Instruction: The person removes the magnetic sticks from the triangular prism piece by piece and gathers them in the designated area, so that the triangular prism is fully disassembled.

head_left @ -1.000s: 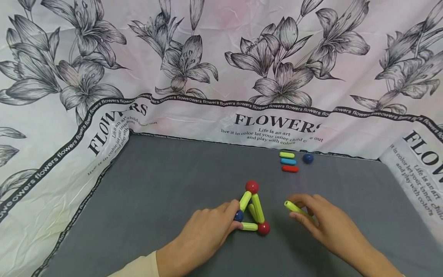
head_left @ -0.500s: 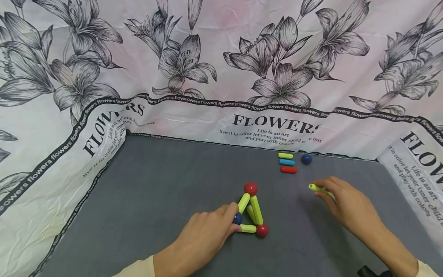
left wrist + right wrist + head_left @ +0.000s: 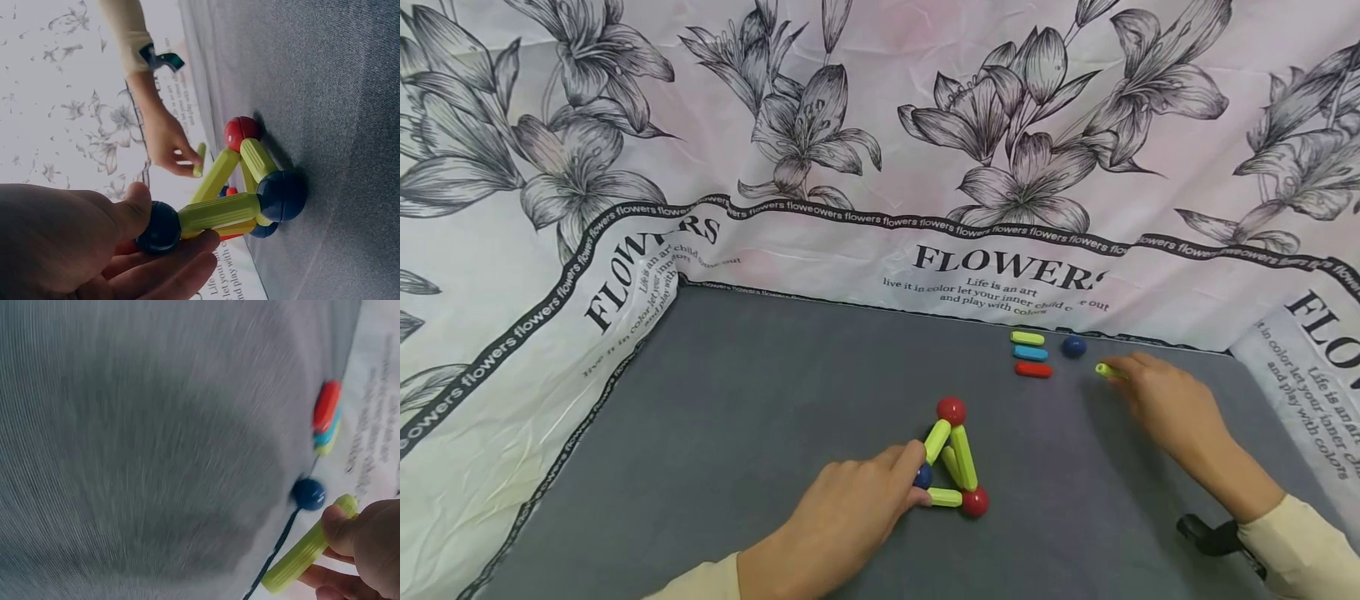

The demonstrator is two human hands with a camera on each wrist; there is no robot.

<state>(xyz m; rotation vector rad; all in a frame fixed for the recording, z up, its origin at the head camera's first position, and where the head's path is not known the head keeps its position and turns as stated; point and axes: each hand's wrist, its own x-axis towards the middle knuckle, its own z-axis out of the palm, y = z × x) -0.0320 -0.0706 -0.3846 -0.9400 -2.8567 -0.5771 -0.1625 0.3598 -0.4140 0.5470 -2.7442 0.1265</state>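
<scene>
My left hand (image 3: 850,504) grips a dark blue ball (image 3: 157,228) between thumb and fingers, at one corner of a frame of yellow-green building sticks (image 3: 219,211) joined by balls. Red balls (image 3: 951,410) mark its far and right corners, and another dark blue ball (image 3: 282,195) shows in the left wrist view. Part of the frame is hidden behind my fingers. Over to the right, my right hand (image 3: 1176,408) pinches a loose yellow-green building stick (image 3: 303,556) above the table. That stick is apart from the frame.
At the back of the grey table (image 3: 760,375) lie a yellow-green stick (image 3: 1027,337), a blue stick (image 3: 1030,353) and a red stick (image 3: 1033,369) in a stack of rows. Beside them rests a loose blue ball (image 3: 1073,347). A flower-printed cloth (image 3: 820,250) borders the table.
My right hand has moved right and toward the back of the table, carrying the yellow-green building stick away from the frame. My left hand stays on the blue ball.
</scene>
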